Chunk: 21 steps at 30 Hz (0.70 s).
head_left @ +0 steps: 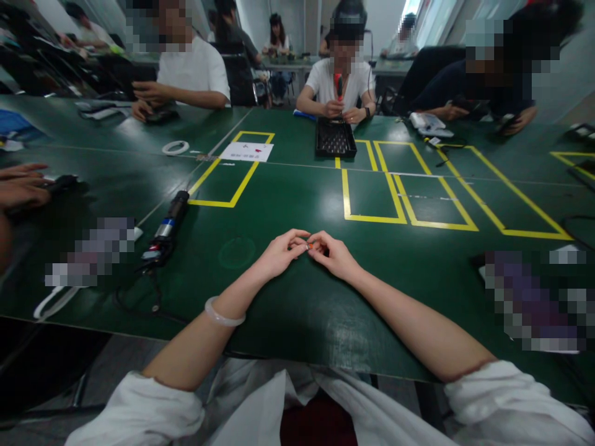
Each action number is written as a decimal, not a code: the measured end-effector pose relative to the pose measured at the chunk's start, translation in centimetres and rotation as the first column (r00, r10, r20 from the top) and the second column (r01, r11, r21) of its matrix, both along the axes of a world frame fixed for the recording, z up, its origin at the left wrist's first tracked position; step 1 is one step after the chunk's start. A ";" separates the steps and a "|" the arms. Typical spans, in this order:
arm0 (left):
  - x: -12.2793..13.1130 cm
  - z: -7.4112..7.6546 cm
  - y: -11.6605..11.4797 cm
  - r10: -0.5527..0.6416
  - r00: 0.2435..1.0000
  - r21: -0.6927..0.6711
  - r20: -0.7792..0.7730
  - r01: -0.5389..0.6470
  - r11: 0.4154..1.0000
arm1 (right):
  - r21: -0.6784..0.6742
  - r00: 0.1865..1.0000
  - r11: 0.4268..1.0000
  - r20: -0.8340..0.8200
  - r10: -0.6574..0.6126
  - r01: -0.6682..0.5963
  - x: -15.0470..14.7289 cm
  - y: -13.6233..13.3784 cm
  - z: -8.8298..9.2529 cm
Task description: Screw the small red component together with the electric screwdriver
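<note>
Both my hands meet just above the green table (297,310), near the middle of the view. A small orange and silvery piece (308,247) shows between the fingertips, too small to identify. My left hand (283,253), with a pale bangle on its wrist, pinches it from the left side. From the right, my right hand (335,255) has its thumb and fingers closed at the same piece. The fingertips of the two hands touch or nearly touch, and part of the piece is hidden by them.
A dark cylindrical tool (166,228) with a cable lies to the left. Yellow tape outlines (374,218) mark the table. Across it, a person handles a red and black tool above a black tray (335,150). A paper sheet (246,152) and white ring (175,148) lie farther back.
</note>
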<state>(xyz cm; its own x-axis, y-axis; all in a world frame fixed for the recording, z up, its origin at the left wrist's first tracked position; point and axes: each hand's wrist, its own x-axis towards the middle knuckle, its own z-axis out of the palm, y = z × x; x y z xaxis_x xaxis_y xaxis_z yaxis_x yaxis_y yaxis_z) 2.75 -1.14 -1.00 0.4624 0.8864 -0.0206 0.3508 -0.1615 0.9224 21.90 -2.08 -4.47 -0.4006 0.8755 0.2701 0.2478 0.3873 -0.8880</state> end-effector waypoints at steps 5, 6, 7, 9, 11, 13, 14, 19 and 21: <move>0.0 -0.1 -0.2 0.050 0.999 0.059 0.021 -0.051 0.997 | -0.015 0.999 1.000 -0.037 -0.021 0.020 -0.1 0.0 0.0; 0.0 -0.1 -0.2 0.056 0.998 0.068 0.019 -0.058 0.996 | -0.021 0.999 1.000 -0.040 -0.021 0.020 -0.1 0.0 0.0; 0.0 -0.1 -0.2 0.061 0.998 0.070 0.017 -0.062 0.996 | -0.024 0.999 1.000 -0.043 -0.021 0.020 -0.1 0.0 0.0; 0.0 -0.2 -0.2 0.070 0.997 0.060 0.020 -0.071 0.996 | -0.027 0.999 0.999 -0.049 -0.020 0.019 -0.1 0.1 0.1; 0.0 -0.2 -0.2 0.069 0.997 0.045 0.031 -0.070 0.996 | -0.023 0.998 1.000 -0.057 -0.017 0.015 -0.1 0.1 0.1; -0.1 -0.1 -0.3 0.069 0.997 0.039 0.030 -0.070 0.997 | -0.013 0.998 1.000 -0.057 -0.014 0.013 -0.1 0.0 0.2; -0.1 0.0 -0.3 0.067 0.997 0.039 0.023 -0.068 0.997 | -0.010 0.999 1.000 -0.051 -0.015 0.015 -0.1 0.0 0.2; 0.0 0.6 -0.9 0.044 0.998 0.082 -0.044 -0.040 0.996 | -0.058 0.998 0.998 -0.046 -0.031 0.028 0.1 0.1 0.1; 0.1 0.8 -1.2 0.030 0.997 0.132 -0.074 -0.020 0.991 | -0.083 0.997 0.996 -0.059 -0.041 0.036 0.2 0.2 0.1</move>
<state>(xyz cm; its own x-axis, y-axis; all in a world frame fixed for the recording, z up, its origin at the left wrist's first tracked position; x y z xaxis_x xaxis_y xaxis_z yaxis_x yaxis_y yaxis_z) 2.87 -2.35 -0.18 0.4415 0.8951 0.0624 0.4241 -0.2695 0.8646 22.06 -1.85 -4.38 -0.3512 0.9103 0.2192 0.2061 0.3036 -0.9303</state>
